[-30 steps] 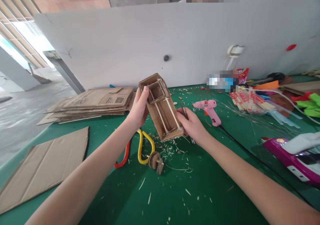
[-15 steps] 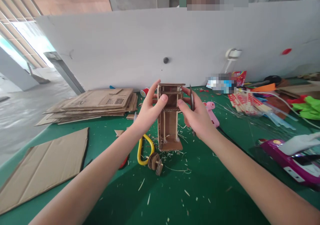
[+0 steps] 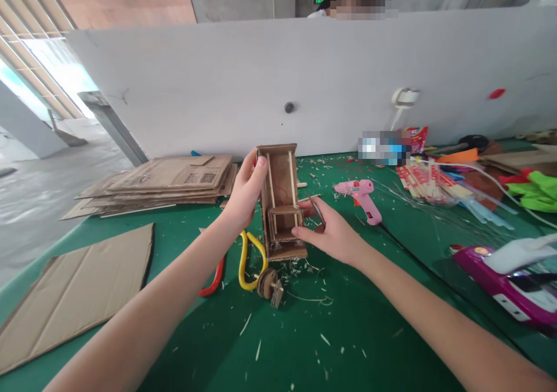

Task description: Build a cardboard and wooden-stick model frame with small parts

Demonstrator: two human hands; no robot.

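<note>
An open cardboard frame with thin wooden sticks along its length stands upright over the green table. Its small boxed section is now near the bottom. My left hand grips its upper left edge, thumb in front. My right hand has a thin dark tool between its fingers, and its thumb touches the small section at the lower right. Below the frame lie a stack of cardboard discs on a stick, a yellow handle and a red handle.
A pink glue gun with a black cable lies right of my right hand. Stacked cardboard and a loose sheet are at left. Wooden sticks and a purple device are at right. Shavings dot the green table.
The cardboard frame has been turned end for end and shifted left, its small section going from top to bottom. My right hand has moved down and left, uncovering the glue gun.
</note>
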